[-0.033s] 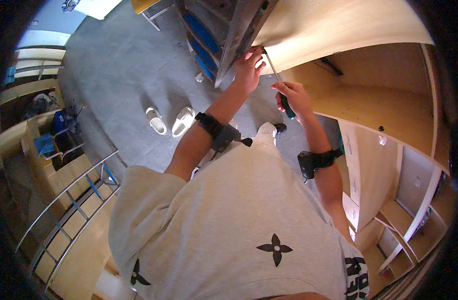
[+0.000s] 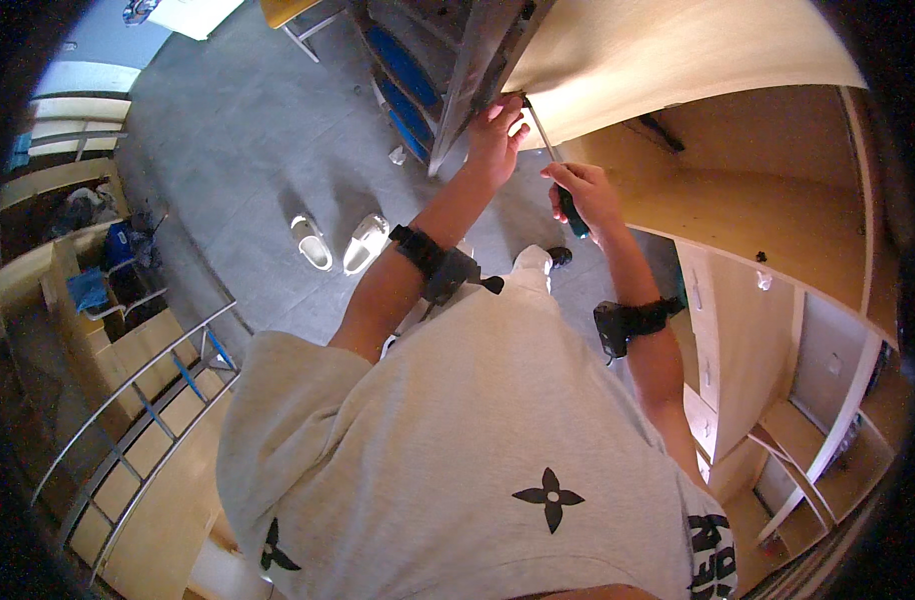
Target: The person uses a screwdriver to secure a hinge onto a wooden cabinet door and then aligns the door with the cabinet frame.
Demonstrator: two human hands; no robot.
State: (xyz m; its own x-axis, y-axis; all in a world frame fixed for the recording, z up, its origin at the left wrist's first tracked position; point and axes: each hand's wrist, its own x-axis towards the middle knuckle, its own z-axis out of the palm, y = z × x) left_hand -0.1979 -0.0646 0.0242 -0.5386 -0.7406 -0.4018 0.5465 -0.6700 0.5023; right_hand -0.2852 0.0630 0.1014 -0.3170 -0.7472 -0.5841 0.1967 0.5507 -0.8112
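Note:
My right hand [image 2: 590,200] is closed round the dark green handle of a screwdriver [image 2: 543,130]. Its long metal shaft slants up and to the left, and the tip meets a small dark fitting [image 2: 525,97] at the edge of a pale wooden panel [image 2: 668,60]. Beside that tip is my left hand [image 2: 496,138], its fingers curled and drawn together against the fitting. Whatever those fingers grip is too small and covered to make out. Each forearm wears a black strapped device.
A metal ladder-like frame with blue treads [image 2: 403,65] stands just left of my left hand. An open wooden cabinet [image 2: 768,200] is on the right. White shoes [image 2: 366,243] lie on the grey floor, and a metal bed rail [image 2: 138,400] runs along the lower left.

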